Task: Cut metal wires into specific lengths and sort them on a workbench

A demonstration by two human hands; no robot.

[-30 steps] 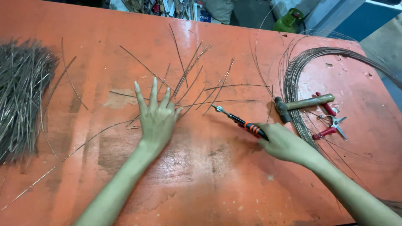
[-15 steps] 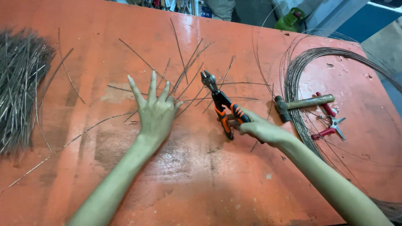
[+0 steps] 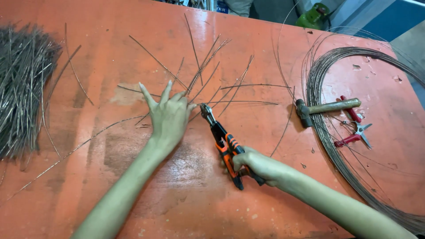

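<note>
My left hand (image 3: 168, 116) lies flat, fingers spread, pinning loose wire strands (image 3: 208, 84) to the orange counter (image 3: 133, 186); my right hand (image 3: 259, 166) grips orange-handled pliers (image 3: 223, 144), jaw tips just beside the left thumb. Keep strands pressed flat and bite squarely. Wire is thin, stiff, dull grey.

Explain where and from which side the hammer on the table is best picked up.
Grip the hammer by its wooden handle, near the free right end, coming from above. It lies flat with the head to the left on the wire coil; red-handled snips crowd the lower side.
</note>
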